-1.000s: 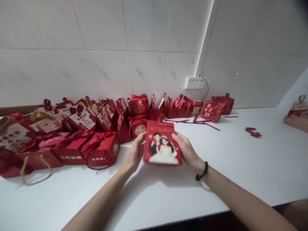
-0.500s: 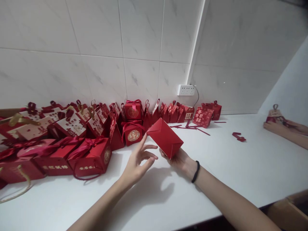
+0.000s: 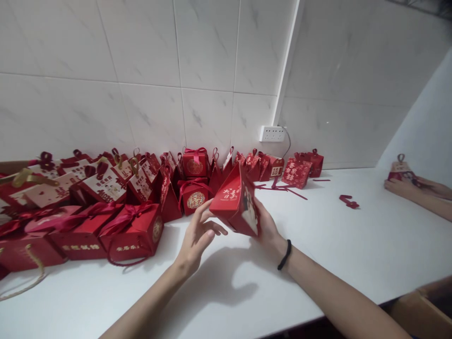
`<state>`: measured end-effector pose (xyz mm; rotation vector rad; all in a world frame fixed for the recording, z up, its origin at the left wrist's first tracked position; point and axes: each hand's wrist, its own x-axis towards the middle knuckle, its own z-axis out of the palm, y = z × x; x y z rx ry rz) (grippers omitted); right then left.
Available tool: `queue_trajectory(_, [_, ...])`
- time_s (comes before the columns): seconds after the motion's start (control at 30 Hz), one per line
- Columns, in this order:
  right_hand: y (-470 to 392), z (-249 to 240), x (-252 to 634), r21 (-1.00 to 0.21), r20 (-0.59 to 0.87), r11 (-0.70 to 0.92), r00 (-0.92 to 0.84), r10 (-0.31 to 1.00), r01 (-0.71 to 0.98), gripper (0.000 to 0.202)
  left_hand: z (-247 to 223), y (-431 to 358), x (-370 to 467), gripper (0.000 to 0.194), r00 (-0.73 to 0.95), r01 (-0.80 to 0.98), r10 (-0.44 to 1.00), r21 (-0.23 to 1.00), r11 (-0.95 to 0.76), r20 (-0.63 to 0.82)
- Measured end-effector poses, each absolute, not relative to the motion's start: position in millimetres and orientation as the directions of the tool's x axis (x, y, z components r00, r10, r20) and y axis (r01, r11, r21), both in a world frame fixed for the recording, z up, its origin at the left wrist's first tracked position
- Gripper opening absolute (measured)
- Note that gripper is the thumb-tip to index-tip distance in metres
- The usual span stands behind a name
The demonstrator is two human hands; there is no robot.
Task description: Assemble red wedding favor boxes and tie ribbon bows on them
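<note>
A red paper gift box [image 3: 233, 205] with pale lettering and a printed picture is held tilted above the white table. My right hand [image 3: 269, 226], with a black band at its wrist, grips it from the right; part of the fingers is hidden behind the box. At its left side is my left hand [image 3: 199, 235], open with fingers apart. The raised fingers reach to the box's left edge, and whether they touch it I cannot tell.
Ribbon-tied red boxes [image 3: 130, 230] crowd the left and back of the table [image 3: 318, 263]. Loose dark red ribbons [image 3: 282, 187] lie behind my right hand; another ribbon [image 3: 349, 202] lies farther right. Another person's hands [image 3: 402, 186] hold a small box at far right. A cardboard box [image 3: 420, 306] stands below the table edge.
The gift box has turned in my right hand: its plain folded base faced me before, and now its printed sides show. My left hand has shifted slightly left and down.
</note>
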<state>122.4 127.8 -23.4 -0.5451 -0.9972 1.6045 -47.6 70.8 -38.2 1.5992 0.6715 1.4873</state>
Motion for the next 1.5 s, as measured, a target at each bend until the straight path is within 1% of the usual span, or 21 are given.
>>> queue_trajectory(0.07, [129, -26, 126, -0.804, 0.275, 0.171, -0.101, 0.956, -0.569, 0.036, -40, 73, -49, 0.057, 0.135, -0.098, 0.847, 0.858, -0.505, 0.514])
queue_trajectory(0.1, [129, -27, 128, -0.798, 0.347, 0.277, -0.031, 0.938, -0.536, 0.037, -42, 74, -50, 0.058, 0.128, -0.067, 0.853, 0.862, -0.502, 0.506])
queue_trajectory(0.17, [127, -26, 133, -0.789, 0.487, 0.464, 0.050, 0.872, -0.402, 0.037, -45, 77, -52, 0.061, 0.129, 0.001, 0.846, 0.853, -0.522, 0.518])
queue_trajectory(0.23, [120, -23, 136, -0.760, 0.605, 0.600, 0.065, 0.794, -0.252, 0.032, -50, 80, -55, 0.067, 0.167, 0.090, 0.814, 0.814, -0.574, 0.556])
queue_trajectory(0.33, [105, -17, 139, -0.716, 0.694, 0.691, 0.007, 0.720, -0.096, 0.031, -56, 84, -60, 0.065, 0.256, 0.224, 0.763, 0.731, -0.645, 0.594])
queue_trajectory(0.4, [92, -15, 141, -0.700, 0.714, 0.713, -0.017, 0.700, -0.020, 0.032, -58, 84, -63, 0.059, 0.322, 0.292, 0.735, 0.676, -0.677, 0.597])
queue_trajectory(0.5, [73, -14, 149, -0.665, 0.740, 0.740, -0.041, 0.671, 0.100, 0.033, -59, 83, -64, 0.045, 0.431, 0.381, 0.711, 0.602, -0.702, 0.556])
queue_trajectory(0.6, [55, -10, 165, -0.655, 0.742, 0.734, -0.030, 0.669, 0.177, 0.032, -57, 80, -61, 0.029, 0.490, 0.472, 0.721, 0.546, -0.692, 0.490])
queue_trajectory(0.67, [43, -5, 179, -0.672, 0.729, 0.715, 0.005, 0.684, 0.192, 0.031, -55, 79, -59, 0.023, 0.496, 0.537, 0.737, 0.504, -0.676, 0.459])
queue_trajectory(0.8, [17, 7, 209, -0.663, 0.733, 0.697, 0.045, 0.679, 0.272, 0.032, -53, 82, -60, 0.022, 0.465, 0.620, 0.760, 0.446, -0.645, 0.453])
queue_trajectory(0.93, [-13, 12, 239, -0.659, 0.722, 0.633, 0.104, 0.684, 0.407, 0.033, -54, 88, -63, 0.023, 0.431, 0.652, 0.777, 0.437, -0.620, 0.459])
queue_trajectory(1.03, [-38, 16, 258, -0.694, 0.681, 0.572, 0.140, 0.719, 0.438, 0.033, -54, 91, -65, 0.026, 0.402, 0.676, 0.799, 0.444, -0.588, 0.447])
queue_trajectory(1.2, [-79, 31, 273, -0.775, 0.604, 0.503, 0.216, 0.767, 0.382, 0.030, -53, 96, -67, 0.030, 0.385, 0.693, 0.821, 0.456, -0.559, 0.421])
queue_trajectory(1.3, [-100, 38, 277, -0.803, 0.574, 0.477, 0.247, 0.781, 0.359, 0.030, -51, 97, -69, 0.032, 0.372, 0.713, 0.848, 0.468, -0.521, 0.378])
queue_trajectory(1.37, [-109, 39, 281, -0.841, 0.526, 0.436, 0.293, 0.798, 0.322, 0.032, -49, 95, -69, 0.033, 0.356, 0.731, 0.865, 0.470, -0.494, 0.354])
queue_trajectory(1.43, [-116, 37, 286, -0.909, 0.416, 0.362, 0.403, 0.815, 0.206, 0.032, -47, 93, -69, 0.034, 0.337, 0.751, 0.873, 0.459, -0.474, 0.352])
queue_trajectory(1.5, [-120, 32, 294, -0.963, 0.216, 0.267, 0.503, 0.837, -0.031, 0.030, -45, 92, -69, 0.035, 0.336, 0.775, 0.882, 0.435, -0.459, 0.331])
